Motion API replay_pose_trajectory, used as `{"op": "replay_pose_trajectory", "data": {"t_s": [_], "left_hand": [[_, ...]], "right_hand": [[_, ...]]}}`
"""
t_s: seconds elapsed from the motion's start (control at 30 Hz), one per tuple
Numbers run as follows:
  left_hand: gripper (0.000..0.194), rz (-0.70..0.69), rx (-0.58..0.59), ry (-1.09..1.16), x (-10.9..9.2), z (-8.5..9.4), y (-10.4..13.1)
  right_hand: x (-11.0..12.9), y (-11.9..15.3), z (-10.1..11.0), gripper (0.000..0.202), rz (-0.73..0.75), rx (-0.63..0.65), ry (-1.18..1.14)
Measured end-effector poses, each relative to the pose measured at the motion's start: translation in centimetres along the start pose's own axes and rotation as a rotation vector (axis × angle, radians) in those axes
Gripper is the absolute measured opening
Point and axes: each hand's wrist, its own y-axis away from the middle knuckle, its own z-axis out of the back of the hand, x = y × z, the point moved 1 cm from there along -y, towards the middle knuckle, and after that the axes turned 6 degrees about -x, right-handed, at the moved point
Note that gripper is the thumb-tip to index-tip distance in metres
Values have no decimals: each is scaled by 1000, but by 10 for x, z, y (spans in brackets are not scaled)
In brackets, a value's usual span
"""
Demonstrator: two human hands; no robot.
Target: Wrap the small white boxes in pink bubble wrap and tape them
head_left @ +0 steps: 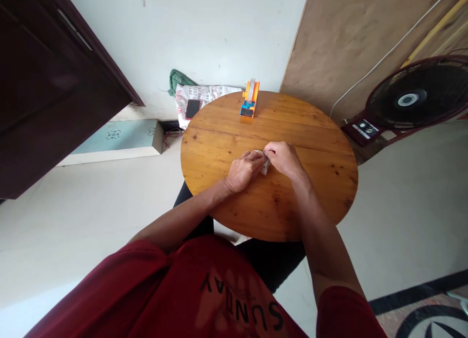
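A small whitish, crumpled-looking packet (265, 168) lies on the round wooden table (234, 216), partly covered by my hands. My left hand (244, 171) rests over its left side, fingers together and bent onto it, keeping it against the tabletop. At the packet's upper right edge, my right hand (283, 158) is closed in a pinch; the fingertips hide what exactly is between them. Farther back on the table stands an orange and blue tape dispenser (250, 100) with a roll of clear tape, touched by neither hand.
Behind the table's left edge, a dark phone (192, 109) lies on a printed bag (215, 91) beside a green bag (179, 82). A large fan (407, 100) stands at right. A long pale box (117, 135) lies on the floor by the dark door (54, 84).
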Motion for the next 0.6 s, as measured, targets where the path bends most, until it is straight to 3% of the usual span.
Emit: {"op": "replay_pose_trajectory", "data": {"t_s": [0.17,0.33,0.5,0.6], "left_hand": [[24,-1,-87,56,3,-10,4],[24,67,-120,50,4,-19,8],[22,124,-159,99,3,-19,10],[18,140,-157,118,1,-14,12]], "right_hand": [[15,20,0,31,90,15,245],[17,41,-3,35,242,-19,198],[11,56,-7,44,182,-76,98],[2,67,-5,41,79,-190,-66]]}}
